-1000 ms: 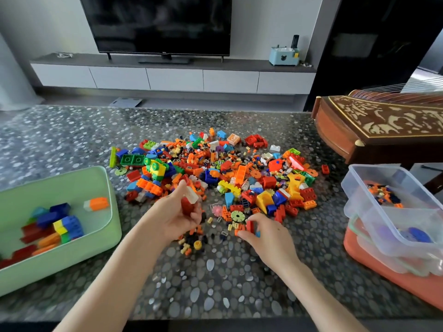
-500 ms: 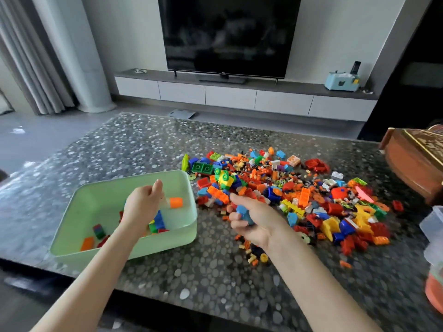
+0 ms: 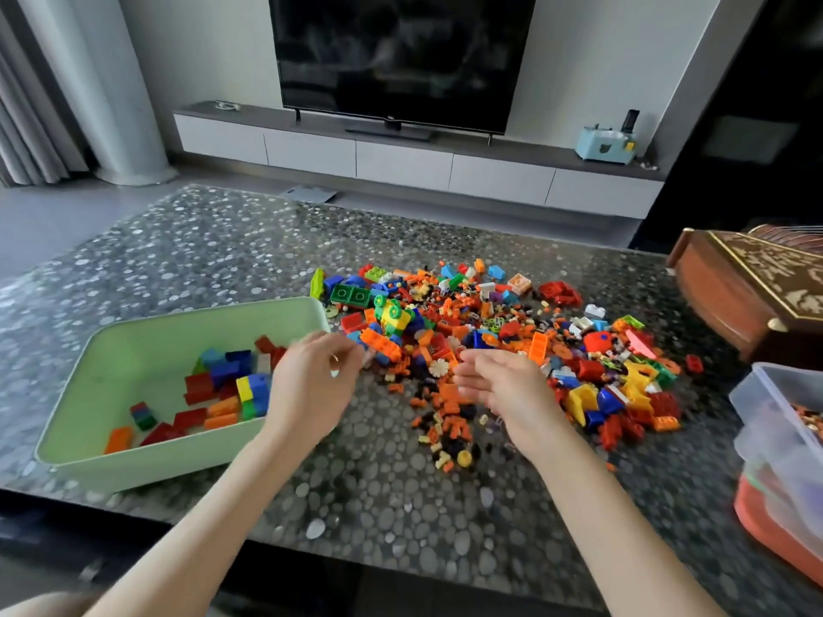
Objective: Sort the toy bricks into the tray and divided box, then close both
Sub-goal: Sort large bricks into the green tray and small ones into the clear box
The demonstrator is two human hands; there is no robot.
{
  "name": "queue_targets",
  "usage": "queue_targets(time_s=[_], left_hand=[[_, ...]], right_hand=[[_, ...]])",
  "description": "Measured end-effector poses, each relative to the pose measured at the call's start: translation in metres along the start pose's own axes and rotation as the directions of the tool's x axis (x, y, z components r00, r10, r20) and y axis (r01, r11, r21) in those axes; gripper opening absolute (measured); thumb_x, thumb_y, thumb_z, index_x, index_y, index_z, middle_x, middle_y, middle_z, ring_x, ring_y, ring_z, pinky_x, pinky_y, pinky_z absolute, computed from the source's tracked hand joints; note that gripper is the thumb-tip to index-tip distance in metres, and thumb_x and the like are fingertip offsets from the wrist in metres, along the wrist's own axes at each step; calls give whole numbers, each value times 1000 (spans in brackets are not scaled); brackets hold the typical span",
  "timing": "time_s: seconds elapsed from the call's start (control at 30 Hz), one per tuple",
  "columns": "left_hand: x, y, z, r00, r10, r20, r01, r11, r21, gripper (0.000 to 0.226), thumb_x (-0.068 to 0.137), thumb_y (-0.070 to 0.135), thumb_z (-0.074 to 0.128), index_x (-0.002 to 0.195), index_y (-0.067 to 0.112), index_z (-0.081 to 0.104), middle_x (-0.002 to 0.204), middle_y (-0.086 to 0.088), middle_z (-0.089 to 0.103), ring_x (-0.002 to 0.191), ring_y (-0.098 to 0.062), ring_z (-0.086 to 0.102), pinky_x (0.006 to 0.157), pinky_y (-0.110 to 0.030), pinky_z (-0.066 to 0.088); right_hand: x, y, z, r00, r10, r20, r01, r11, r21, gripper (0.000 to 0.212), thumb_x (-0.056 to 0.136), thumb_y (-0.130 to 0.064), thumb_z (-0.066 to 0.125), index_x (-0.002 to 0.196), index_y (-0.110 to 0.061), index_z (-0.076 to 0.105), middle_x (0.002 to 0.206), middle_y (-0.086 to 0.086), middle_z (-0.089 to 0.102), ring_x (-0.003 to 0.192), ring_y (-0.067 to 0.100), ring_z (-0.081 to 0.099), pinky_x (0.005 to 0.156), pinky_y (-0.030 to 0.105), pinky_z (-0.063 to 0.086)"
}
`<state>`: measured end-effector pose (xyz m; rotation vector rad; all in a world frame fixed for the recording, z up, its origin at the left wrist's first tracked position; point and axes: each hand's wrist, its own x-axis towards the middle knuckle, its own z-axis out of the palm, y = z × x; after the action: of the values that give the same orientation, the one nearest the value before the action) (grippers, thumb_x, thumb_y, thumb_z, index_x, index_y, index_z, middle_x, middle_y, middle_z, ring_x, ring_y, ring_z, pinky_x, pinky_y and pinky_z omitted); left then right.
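A pale green tray (image 3: 178,320) sits at the left of the table and holds several large red, blue, orange and yellow bricks (image 3: 222,394). A wide pile of mixed toy bricks (image 3: 490,322) covers the table's middle. My left hand (image 3: 311,389) hovers at the tray's right rim, blurred, with its fingers loose and nothing visible in them. My right hand (image 3: 503,389) is over the pile's near edge, fingers stretched out toward the left, and no brick shows in it. The clear divided box (image 3: 770,394) stands at the right edge with small pieces inside.
Under the clear box lies an orange-red container (image 3: 775,532). A carved wooden instrument (image 3: 735,300) juts in at the back right. Small loose pieces (image 3: 450,438) are scattered on the pebbled tabletop near the front of the pile.
My left hand has come out of the tray, leaving the brick it held there, and now sits at the rim. My right hand has opened; its blue brick no longer shows.
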<state>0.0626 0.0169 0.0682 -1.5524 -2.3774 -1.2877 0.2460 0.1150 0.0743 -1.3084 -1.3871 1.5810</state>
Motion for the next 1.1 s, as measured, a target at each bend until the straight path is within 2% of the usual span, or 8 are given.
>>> queue_targets(time_s=[0.1,0.2,0.4,0.57,0.77,0.9,1.03,1.1], left_hand=[[-24,23,33,920,225,320,-227,973,-34,22,88,37,61,104,26,70,91,11,55,92,-13,52,78,-24,41],[-42,38,64,800,292,524,-382,922,70,38,87,52,56,118,31,61,98,8,49,102,-14,44,83,-22,35],[-54,42,90,774,272,571,-372,926,63,24,92,34,56,113,22,59,109,4,55,107,-16,47,80,-20,33],[-49,38,91,818,213,535,-266,964,23,16,92,30,58,103,20,63,97,8,54,90,-9,47,69,-13,32],[-19,37,76,886,-173,430,293,928,-231,9,87,28,65,85,19,64,80,8,68,70,-6,59,62,-11,41],[7,28,78,760,-450,469,642,632,-433,9,93,1,49,96,6,57,83,-11,66,63,-19,57,53,-27,45],[28,31,98,750,-497,436,646,692,-323,23,93,6,33,99,3,55,75,-8,51,63,-19,45,57,-29,36],[36,36,110,790,-458,408,542,833,-115,24,98,18,33,94,3,51,80,-8,53,66,-18,48,55,-29,33]], right_hand=[[-1,27,-44,987,-136,-90,87,906,-415,22,97,-11,49,104,-5,69,89,3,70,84,21,66,74,30,55],[-2,52,-67,951,-290,-103,147,721,-678,19,93,-19,58,106,-12,70,96,-3,69,79,8,59,65,10,45],[5,75,-78,864,-470,-182,141,572,-808,28,90,-23,63,116,-13,65,95,0,64,89,16,58,77,26,49],[27,64,-70,789,-605,-108,188,404,-895,30,90,-28,63,111,-7,67,100,8,68,101,28,57,85,35,45],[55,49,-48,899,-429,86,140,95,-986,33,95,-42,50,112,-15,60,106,2,65,110,26,50,87,32,42],[57,50,-50,888,-460,2,165,314,-935,20,94,-28,56,110,-17,60,91,-1,65,96,19,53,76,29,46],[47,47,-62,900,-428,-84,233,634,-738,30,96,-21,51,125,-21,58,108,-5,62,63,2,46,53,14,36],[37,41,-66,960,-226,-166,152,916,-371,26,98,-14,44,113,-22,64,103,-2,59,61,7,49,52,19,44]])
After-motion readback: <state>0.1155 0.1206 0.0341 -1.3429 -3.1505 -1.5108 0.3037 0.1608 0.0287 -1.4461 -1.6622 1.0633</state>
